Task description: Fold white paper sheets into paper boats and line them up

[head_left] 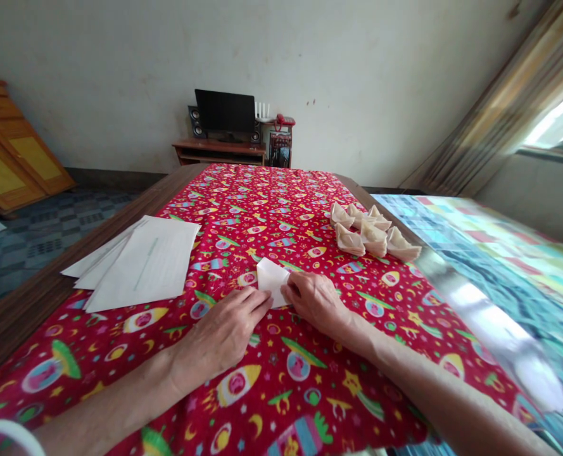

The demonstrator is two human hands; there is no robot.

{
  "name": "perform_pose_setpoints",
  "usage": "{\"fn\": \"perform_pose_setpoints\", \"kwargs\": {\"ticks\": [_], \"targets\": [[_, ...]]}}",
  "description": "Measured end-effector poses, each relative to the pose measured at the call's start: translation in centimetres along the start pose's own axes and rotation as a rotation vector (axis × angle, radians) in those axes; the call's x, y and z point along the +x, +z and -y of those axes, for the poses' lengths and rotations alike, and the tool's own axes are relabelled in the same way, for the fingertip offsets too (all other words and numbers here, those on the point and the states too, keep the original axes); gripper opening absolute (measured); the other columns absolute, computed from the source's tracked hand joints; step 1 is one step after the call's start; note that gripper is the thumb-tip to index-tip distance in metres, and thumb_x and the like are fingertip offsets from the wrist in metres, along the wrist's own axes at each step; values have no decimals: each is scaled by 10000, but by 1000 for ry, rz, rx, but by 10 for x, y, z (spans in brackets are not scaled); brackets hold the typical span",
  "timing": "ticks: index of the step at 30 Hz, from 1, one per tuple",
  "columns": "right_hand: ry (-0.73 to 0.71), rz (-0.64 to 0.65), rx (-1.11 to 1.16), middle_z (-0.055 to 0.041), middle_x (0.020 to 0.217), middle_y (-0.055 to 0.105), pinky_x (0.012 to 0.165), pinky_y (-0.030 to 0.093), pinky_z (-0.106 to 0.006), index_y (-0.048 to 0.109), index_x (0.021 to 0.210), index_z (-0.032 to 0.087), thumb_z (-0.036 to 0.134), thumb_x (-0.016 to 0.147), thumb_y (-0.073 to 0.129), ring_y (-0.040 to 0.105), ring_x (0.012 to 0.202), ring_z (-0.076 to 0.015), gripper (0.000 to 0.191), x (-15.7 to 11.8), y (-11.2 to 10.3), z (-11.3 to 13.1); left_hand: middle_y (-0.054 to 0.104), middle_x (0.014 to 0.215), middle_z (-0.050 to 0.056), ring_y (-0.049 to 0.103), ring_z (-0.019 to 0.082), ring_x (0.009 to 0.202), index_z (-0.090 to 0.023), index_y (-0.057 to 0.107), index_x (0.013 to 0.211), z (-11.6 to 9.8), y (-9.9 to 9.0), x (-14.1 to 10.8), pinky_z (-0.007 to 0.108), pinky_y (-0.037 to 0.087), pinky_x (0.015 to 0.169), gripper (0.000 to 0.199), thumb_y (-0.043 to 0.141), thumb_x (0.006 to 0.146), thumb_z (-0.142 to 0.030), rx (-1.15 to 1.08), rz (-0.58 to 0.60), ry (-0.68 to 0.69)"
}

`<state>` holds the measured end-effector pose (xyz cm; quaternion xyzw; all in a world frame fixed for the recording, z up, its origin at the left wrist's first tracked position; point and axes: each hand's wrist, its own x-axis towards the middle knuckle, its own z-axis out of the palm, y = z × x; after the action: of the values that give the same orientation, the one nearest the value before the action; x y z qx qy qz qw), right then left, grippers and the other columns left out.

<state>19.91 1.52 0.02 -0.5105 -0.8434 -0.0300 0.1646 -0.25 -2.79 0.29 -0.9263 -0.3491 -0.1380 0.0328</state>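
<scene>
A small folded piece of white paper lies on the red patterned cloth in front of me. My left hand has its fingertips on the paper's lower left side, thumb and fingers close together. My right hand pinches the paper's right edge, with its fingers curled. To the left lies a fanned stack of flat white paper sheets with faint printing. Several folded paper boat shapes stand grouped at the right side of the cloth.
The red cloth covers a brown table whose left edge shows. A bed adjoins the right side. Beyond the table's far end are a monitor, speakers and a red telephone. An orange cabinet stands far left.
</scene>
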Motion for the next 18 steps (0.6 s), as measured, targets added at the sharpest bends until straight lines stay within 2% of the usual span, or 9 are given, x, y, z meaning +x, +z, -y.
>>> {"fn": "perform_pose_setpoints", "kwargs": {"ticks": [18], "targets": [[-16, -9, -45, -28, 626, 592, 526, 200, -261, 581, 781, 172, 321, 912, 396, 463, 530, -108, 271, -2, 6, -4, 546, 1228, 89, 476, 223, 1121, -150, 471, 1296, 3, 3, -1, 368, 412, 982, 551, 377, 777, 8, -3, 0, 9]]}}
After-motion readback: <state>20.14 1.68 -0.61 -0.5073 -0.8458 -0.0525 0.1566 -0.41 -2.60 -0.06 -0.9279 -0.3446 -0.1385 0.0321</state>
